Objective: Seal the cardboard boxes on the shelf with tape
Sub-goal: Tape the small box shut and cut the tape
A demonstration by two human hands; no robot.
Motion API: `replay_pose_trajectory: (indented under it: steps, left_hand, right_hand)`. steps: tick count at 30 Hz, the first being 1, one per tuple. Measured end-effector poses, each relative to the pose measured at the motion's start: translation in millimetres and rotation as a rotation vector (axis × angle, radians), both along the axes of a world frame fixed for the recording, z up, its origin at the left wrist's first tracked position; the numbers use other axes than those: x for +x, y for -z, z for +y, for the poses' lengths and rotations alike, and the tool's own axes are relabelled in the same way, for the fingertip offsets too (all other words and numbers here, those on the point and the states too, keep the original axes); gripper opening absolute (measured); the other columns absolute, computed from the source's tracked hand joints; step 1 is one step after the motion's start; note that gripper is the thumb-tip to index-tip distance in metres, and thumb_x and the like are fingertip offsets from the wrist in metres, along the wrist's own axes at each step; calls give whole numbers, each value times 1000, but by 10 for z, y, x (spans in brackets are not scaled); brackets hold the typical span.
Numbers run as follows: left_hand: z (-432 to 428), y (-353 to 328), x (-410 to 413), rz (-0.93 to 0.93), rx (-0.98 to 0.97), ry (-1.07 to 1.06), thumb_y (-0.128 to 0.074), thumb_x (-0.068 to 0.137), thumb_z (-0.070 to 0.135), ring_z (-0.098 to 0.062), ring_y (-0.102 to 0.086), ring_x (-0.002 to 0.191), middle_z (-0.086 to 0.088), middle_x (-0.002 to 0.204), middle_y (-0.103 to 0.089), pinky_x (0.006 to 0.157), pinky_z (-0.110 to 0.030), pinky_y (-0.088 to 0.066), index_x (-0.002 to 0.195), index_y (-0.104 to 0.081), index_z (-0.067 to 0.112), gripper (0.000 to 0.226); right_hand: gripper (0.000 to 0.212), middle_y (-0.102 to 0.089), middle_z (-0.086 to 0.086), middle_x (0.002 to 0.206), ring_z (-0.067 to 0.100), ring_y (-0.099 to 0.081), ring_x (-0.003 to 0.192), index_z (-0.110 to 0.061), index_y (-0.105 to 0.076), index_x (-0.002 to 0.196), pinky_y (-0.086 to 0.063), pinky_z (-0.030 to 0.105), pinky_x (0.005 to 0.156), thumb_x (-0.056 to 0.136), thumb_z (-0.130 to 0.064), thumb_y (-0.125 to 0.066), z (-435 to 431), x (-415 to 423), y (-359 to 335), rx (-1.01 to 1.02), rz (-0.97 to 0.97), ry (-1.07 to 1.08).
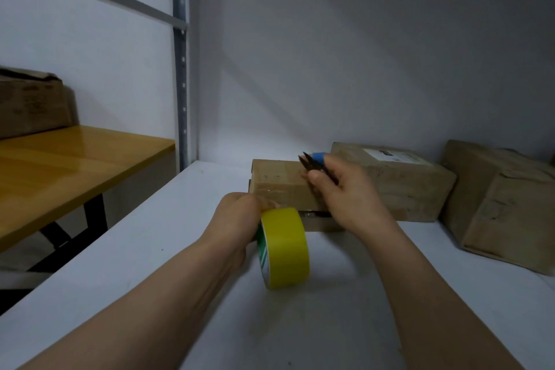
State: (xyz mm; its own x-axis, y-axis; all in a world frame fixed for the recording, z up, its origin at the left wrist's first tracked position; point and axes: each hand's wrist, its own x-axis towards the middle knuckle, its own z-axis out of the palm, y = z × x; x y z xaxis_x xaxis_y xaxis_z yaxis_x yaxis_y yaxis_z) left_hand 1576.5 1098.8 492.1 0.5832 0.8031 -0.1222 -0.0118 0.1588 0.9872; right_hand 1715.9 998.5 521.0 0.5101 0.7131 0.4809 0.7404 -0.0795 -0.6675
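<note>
The left hand (240, 213) is gripping the yellow tape roll (283, 246), which is standing on edge on the white shelf (150, 249) just in front of the small cardboard box (279, 183). The hand's fingers are curling behind the roll and are mostly hidden. The right hand (348, 192) is pinching blue-handled snips (313, 164) over the right end of that box, with the blades parted and pointing up and left.

Whether a strip is running from the roll to the box is too faint to tell. If one is, cutting it slack is likely to let the free end curl back and stick to itself or to the roll. The open blades are hovering close to the cardboard and could be scoring it rather than the tape. The box looks light, so pressing on it risks sliding it back across the smooth shelf. A dark gap is showing at its lower front, where tape could be wrinkling. The labelled box (399, 180), touching it on the right, is crowding the snips.
</note>
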Motion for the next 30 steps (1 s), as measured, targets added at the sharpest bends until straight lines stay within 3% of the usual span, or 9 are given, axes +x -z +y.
replay_pose_trajectory:
  steps: [3,7,13,18,21,22,24,28,30]
  left_hand:
    - [11,9,-5,-8,-13,3,-68,87,6,-29,-59,79,-19,85,-63,72,-36,-47,95,-68,-4,13]
    - [32,25,9,-13,-25,4,-69,86,8,-28,-59,79,-18,86,-62,74,-37,-46,104,-68,-10,25]
    - [44,18,24,-14,-26,14,-68,87,5,-29,-61,77,-20,85,-64,73,-37,-49,101,-70,-8,19]
    - [56,19,26,-19,-15,22,-67,88,6,-25,-63,67,-16,79,-67,63,-30,-51,97,-69,-3,13]
    - [60,-4,32,-20,-18,36,-74,74,15,-37,-70,82,-27,94,-71,79,-42,-56,100,-71,-6,33]
    - [59,-6,34,-27,-30,48,-74,66,19,-41,-71,90,-29,98,-72,89,-50,-57,100,-72,-5,42]
    - [80,19,49,-26,-44,61,-73,61,22,-43,-71,97,-30,100,-71,96,-55,-54,101,-73,-5,48]
    - [101,46,60,-7,-2,25,-69,85,11,-31,-63,77,-27,89,-69,74,-37,-50,103,-70,-8,26]
    - [116,66,75,-1,-1,18,-67,88,11,-28,-59,74,-21,83,-63,69,-35,-47,104,-69,-10,26]
  right_hand:
    - [14,-75,0,86,8,-64,63,-16,-69,101,-54,32,68,101,-18,-55,-188,56,-34,-60,82,-52]
    - [28,-76,-2,83,-7,-56,59,-19,-70,86,-41,17,64,104,-30,-50,-301,51,-19,-340,80,-85]
    - [39,-78,2,86,6,-60,74,-7,-76,96,-42,25,73,103,-35,-51,-197,-3,34,-413,163,-41]
    - [43,-76,-1,80,1,-57,64,-10,-75,83,-38,25,67,104,-37,-48,-97,-106,9,-429,170,-22]
    - [52,-61,-13,54,-1,-51,53,-19,-63,58,-37,28,66,104,-39,-48,-23,-179,-5,-434,165,-57]
    - [52,-60,-12,54,2,-53,58,-19,-63,58,-39,30,69,103,-40,-48,2,-188,0,-422,172,-62]
    - [49,-63,-6,60,9,-55,64,-16,-67,64,-40,31,71,102,-40,-50,22,-193,4,-408,170,-61]
    - [50,-53,-3,52,12,-45,54,-18,-59,52,-36,30,62,98,-39,-57,41,-167,35,-351,200,-46]
    - [41,-62,4,62,20,-53,62,-16,-68,60,-45,37,67,93,-42,-65,56,-148,49,-325,261,-57]
